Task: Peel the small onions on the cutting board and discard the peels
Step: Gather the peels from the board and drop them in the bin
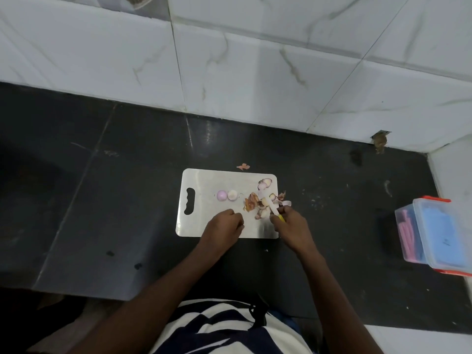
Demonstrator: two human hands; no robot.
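1. Head view is showing me the cutting board (201,180) lying on the dark table (127,175), with both hands working over its near edge.

2. Two peeled onions (226,195) are sitting side by side near the board's middle, just beyond the left hand (224,226). I am judging these as done.

3. A heap of peels (258,203) and onion pieces is lying at the board's right side, spilling slightly past the right edge. It is lying straight ahead of the right hand (291,223), touching the blade.

4. That right hand is gripping a knife (274,210) by its yellow handle, fingers curled round it. The pale blade is pointing away from me and slightly left, into the heap.

5. My left hand is resting knuckles-up on the board, fingers curled under; I cannot tell whether they are holding an onion or nothing.

6. The right hand is the nearer one to the peels; the left is nearer the peeled onions. I am reckoning the coming move turns on the heap lying just beyond the blade tip, so gathering it calls for a short reach forward.

7. One stray peel scrap (244,166) is lying on the table just past the board's far edge. A lidded plastic box (434,233) is standing well apart to the right.
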